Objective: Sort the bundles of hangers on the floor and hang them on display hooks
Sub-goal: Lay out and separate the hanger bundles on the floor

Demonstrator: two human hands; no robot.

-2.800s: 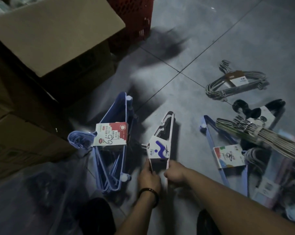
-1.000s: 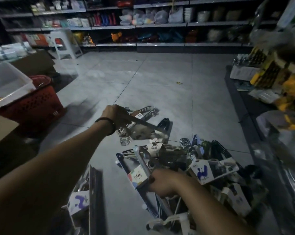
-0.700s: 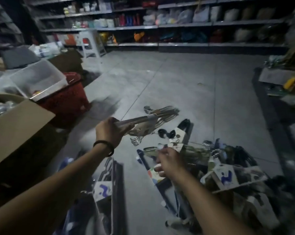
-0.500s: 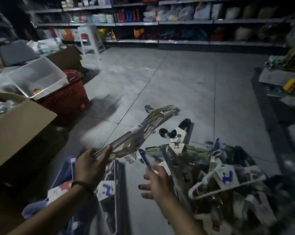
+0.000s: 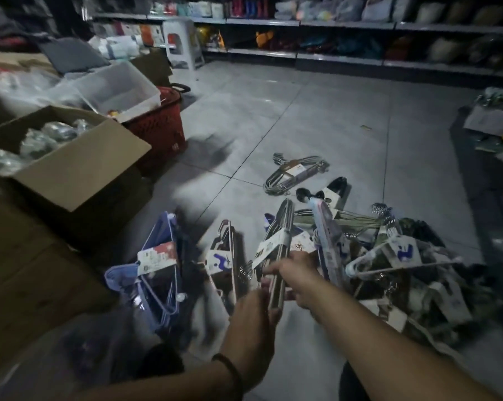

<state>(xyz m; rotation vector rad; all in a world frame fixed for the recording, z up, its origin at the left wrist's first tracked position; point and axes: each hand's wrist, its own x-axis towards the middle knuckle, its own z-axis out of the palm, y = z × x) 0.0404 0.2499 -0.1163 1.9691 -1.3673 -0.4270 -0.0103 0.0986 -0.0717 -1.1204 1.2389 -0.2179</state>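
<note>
Fingers [image 5: 269, 270] of both hands [image 5: 298, 280] close around one metal hanger bundle [image 5: 277, 250]; its hooks could snag the tangled pile [image 5: 403, 261] right of them.

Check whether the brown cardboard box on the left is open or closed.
Open. The cardboard box has a flap folded outward, and plastic-wrapped goods show inside.

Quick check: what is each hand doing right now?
Left hand: closed on the near end of the tan hanger bundle.
Right hand: closed on the same bundle.
</note>
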